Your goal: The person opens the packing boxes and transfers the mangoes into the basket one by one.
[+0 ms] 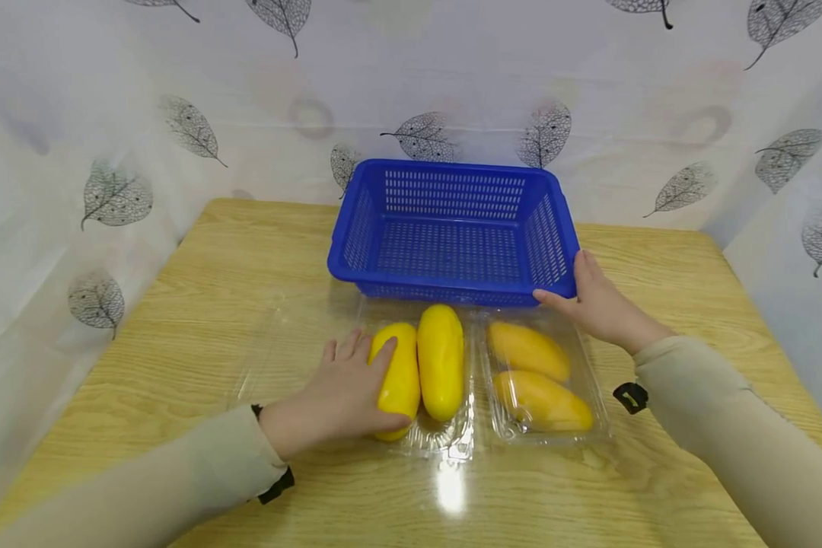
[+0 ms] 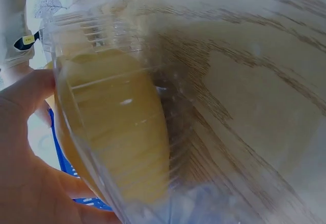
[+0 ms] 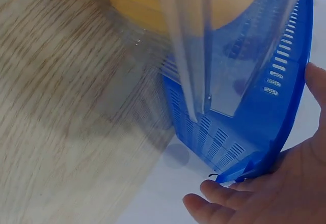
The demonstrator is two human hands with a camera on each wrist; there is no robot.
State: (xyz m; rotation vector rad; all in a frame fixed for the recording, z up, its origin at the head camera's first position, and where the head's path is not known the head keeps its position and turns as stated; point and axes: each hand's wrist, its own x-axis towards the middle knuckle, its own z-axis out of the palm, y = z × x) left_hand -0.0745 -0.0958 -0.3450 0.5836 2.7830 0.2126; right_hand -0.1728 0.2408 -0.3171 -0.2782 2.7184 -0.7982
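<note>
My left hand (image 1: pixel 345 392) spreads over a smooth, long yellow fruit (image 1: pixel 399 380), with thumb and forefinger touching it. That fruit lies beside another long yellow fruit (image 1: pixel 441 362) in a clear plastic box (image 1: pixel 445 441), its lid (image 1: pixel 267 358) folded open to the left. From the left wrist view, the fingers (image 2: pixel 30 89) show beyond the box's clear wall. At the front right corner of an empty blue plastic basket (image 1: pixel 452 293), my right hand (image 1: pixel 610 308) grips the rim, thumb in front and fingers along the right side.
Right of the open box lies a second clear box (image 1: pixel 599 426) holding two orange-yellow mangoes (image 1: pixel 544 399), directly in front of the basket. Everything stands on a wooden table (image 1: pixel 260 243). A white leaf-patterned curtain (image 1: pixel 246 91) borders the table's back and sides.
</note>
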